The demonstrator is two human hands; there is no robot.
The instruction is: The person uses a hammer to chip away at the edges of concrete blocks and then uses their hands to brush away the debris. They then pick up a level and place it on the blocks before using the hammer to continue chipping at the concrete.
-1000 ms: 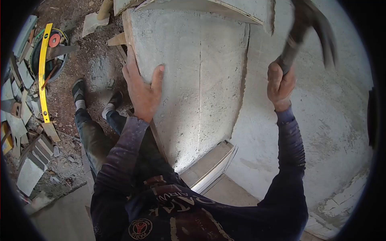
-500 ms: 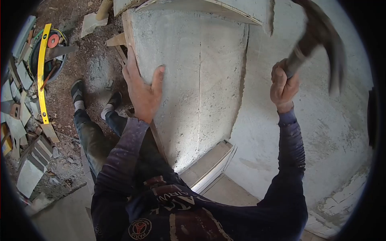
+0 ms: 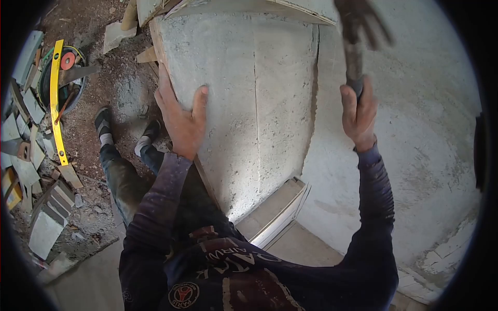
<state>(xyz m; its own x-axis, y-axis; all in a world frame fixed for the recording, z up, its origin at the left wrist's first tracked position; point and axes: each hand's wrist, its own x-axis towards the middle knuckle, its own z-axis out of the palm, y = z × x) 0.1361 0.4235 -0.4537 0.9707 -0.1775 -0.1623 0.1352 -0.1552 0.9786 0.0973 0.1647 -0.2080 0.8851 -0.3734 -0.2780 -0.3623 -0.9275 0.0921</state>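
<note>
My left hand [image 3: 184, 123] lies at the left edge of a rough concrete step [image 3: 233, 93]. Its thumb rests on the top face, while the other fingers stretch along a thin wooden board [image 3: 156, 39] at the edge; their tips are partly hidden. On the right, my right hand [image 3: 359, 113] grips the handle of a claw hammer [image 3: 354, 57]. The hammer is raised off the step, its head blurred near the top of the view.
A yellow spirit level [image 3: 56, 98] lies across a black bucket [image 3: 78, 93] holding tools. Broken tiles [image 3: 45, 238] and wood scraps litter the ground at left. A plastered wall [image 3: 404, 155] borders the step on the right. Another tiled step [image 3: 275, 205] sits lower down.
The hammer has swung left and upward in view, its head turning away from the right wall. My right hand has shifted slightly left. My left hand stays at the step's edge.
</note>
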